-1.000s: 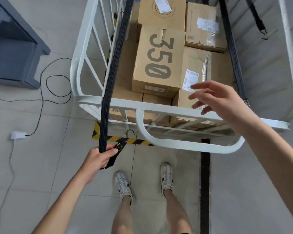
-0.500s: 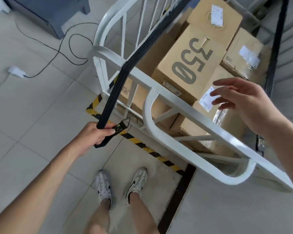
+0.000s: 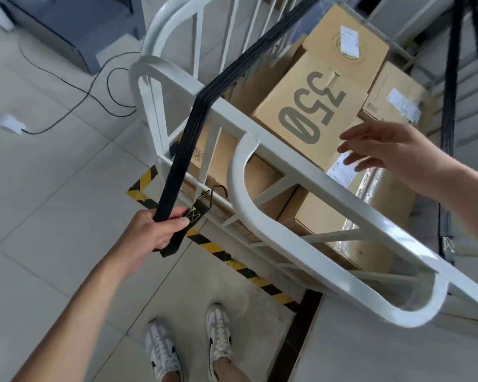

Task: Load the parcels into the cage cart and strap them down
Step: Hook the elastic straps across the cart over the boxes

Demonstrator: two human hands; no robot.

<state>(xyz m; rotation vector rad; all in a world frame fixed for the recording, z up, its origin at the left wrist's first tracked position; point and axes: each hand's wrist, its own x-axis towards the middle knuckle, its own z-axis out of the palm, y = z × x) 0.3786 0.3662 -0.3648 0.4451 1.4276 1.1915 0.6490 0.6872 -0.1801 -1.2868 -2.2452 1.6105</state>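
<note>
A white cage cart holds several brown cardboard parcels; the top one is a box marked 350. A black strap runs over the cart's near rail and down outside it. My left hand grips this strap near its end, where a metal hook hangs close to a lower bar. My right hand hovers with fingers spread above the parcels, holding nothing. A second black strap hangs down at the cart's right side.
A grey cabinet stands at the back left, with a black cable and a white adapter on the tiled floor. Yellow-black hazard tape marks the floor under the cart. My feet stand close to the cart's front.
The view has swung left and tilted, so the cart now lies diagonally. My left hand keeps its grip on the strap; my right hand stays spread over the parcels.
</note>
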